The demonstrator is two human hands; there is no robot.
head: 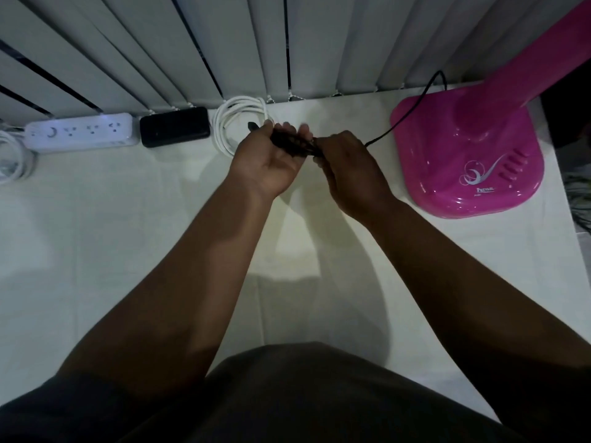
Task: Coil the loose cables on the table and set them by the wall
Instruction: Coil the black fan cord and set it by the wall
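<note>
A bundle of black cable [292, 142] is held above the white table [128, 235] between both hands. My left hand [271, 161] grips one end of the bundle, with the black plug tip sticking out past its fingers. My right hand [348, 167] pinches the other end. A loose length of the same black cable [412, 107] runs from my right hand up over the pink fan base to the wall. A coiled white cable [236, 123] lies by the wall, partly behind my left hand.
A white power strip [80, 131] and a black box [175, 126] sit along the wall of vertical blinds [224, 43]. Another white cable coil [12, 158] lies at the far left. The pink fan base [470, 155] stands at the right, near the table's edge.
</note>
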